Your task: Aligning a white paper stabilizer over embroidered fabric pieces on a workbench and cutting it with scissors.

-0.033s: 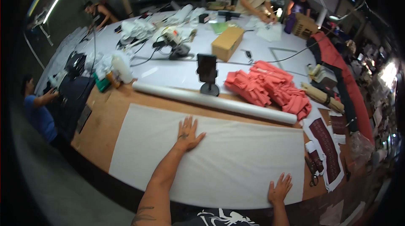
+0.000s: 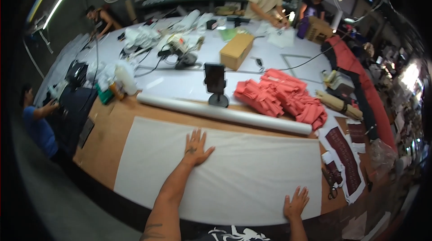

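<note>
A pale grey-white cloth (image 2: pixel 252 173) lies spread out in front of me on the brown tabletop. My left hand (image 2: pixel 196 149) rests flat near the cloth's far edge, left of its middle, fingers spread and holding nothing. Close to the near right corner, my right hand (image 2: pixel 296 203) also lies palm down on the cloth, its fingers stretched out. Faint creases run across the fabric. Just beyond its far edge is a long white roll (image 2: pixel 225 114). Black-handled scissors (image 2: pixel 332 189) lie to the right of the cloth.
Behind the roll stand a phone on a stand (image 2: pixel 216 81) and a heap of coral cloth (image 2: pixel 281 94). Patterned maroon strips (image 2: pixel 344 160) lie at the right. Farther back are a cardboard box (image 2: pixel 237 52) and a corded machine (image 2: pixel 180 52). Several people stand around the table.
The scene sits slightly farther left and lower in the picture. Both hands stay flat on the cloth, in about the same spots.
</note>
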`<state>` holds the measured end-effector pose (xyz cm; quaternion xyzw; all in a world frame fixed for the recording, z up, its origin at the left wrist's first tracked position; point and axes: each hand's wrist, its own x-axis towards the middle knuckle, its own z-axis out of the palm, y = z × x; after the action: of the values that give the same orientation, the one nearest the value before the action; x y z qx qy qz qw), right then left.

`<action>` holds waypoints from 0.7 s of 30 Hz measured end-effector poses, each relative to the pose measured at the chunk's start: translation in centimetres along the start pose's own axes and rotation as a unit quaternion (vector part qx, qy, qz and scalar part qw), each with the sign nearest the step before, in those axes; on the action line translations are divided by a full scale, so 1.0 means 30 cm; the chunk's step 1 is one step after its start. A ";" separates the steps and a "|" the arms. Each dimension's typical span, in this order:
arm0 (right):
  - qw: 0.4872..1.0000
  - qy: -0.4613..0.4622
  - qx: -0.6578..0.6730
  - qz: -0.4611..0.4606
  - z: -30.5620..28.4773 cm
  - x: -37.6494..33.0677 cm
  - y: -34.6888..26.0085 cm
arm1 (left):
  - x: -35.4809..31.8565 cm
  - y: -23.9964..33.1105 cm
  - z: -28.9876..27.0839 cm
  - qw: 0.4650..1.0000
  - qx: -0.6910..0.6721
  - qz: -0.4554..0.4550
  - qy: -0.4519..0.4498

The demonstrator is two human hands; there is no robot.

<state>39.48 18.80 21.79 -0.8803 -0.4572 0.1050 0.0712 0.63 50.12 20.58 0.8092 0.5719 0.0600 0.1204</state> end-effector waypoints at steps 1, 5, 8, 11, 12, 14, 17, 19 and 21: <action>1.000 -0.012 0.000 -0.009 0.007 -0.006 0.009 | -0.010 0.002 0.002 1.000 0.008 0.002 -0.002; 1.000 -0.014 0.021 -0.017 0.005 -0.023 0.013 | -0.036 0.010 -0.004 1.000 0.015 0.003 -0.009; 0.999 -0.003 0.036 -0.023 0.009 -0.028 0.042 | -0.024 0.038 -0.009 0.999 0.023 -0.004 -0.025; 0.998 0.001 0.055 -0.024 0.005 -0.021 0.038 | -0.021 0.031 -0.004 0.999 0.032 -0.015 -0.032; 0.998 -0.005 0.062 -0.019 0.000 -0.020 0.031 | -0.023 0.030 -0.002 0.999 0.030 -0.021 -0.031; 0.997 0.017 0.072 -0.036 -0.020 -0.021 0.021 | -0.042 0.048 -0.005 0.999 0.036 -0.013 -0.016; 0.995 0.035 0.076 -0.054 -0.035 -0.012 0.045 | -0.123 0.116 -0.008 0.999 0.034 -0.002 -0.003; 0.995 0.033 0.074 -0.053 -0.010 -0.017 0.066 | -0.198 0.150 0.011 1.000 0.014 0.005 -0.008; 0.996 0.030 0.063 -0.052 0.029 -0.012 0.091 | -0.264 0.164 0.034 1.000 0.022 -0.006 -0.013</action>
<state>41.21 16.97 20.38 -0.8516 -0.4928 0.1035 0.1459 2.67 40.98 21.21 0.8091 0.5761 0.0363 0.1100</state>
